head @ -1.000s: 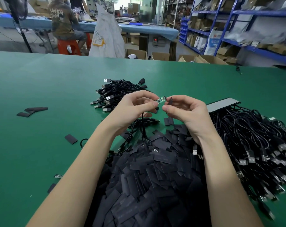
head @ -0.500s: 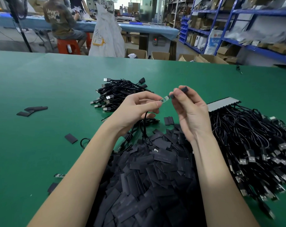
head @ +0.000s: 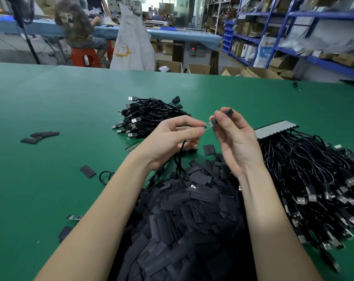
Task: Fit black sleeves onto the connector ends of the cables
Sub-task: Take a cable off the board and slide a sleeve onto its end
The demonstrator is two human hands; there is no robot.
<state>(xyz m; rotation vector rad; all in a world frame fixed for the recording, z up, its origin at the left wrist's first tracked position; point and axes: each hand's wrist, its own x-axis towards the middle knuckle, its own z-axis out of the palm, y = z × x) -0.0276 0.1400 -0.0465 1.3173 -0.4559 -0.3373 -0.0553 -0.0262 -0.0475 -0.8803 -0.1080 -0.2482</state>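
Sleeve heap (head: 192,220) nearest, cable bundle (head: 314,179) right, seemingly finished cables (head: 149,116) behind.

Beyond your green tabletop (head: 50,110), taken as the landmark, you have:
- white sack (head: 132,47), standing at its far edge;
- open cardboard boxes (head: 198,68), on the floor right of the sack;
- seated person (head: 77,27) on a red stool (head: 85,56), far left, at a blue table (head: 172,34);
- blue shelving (head: 293,37) with cartons, far right.
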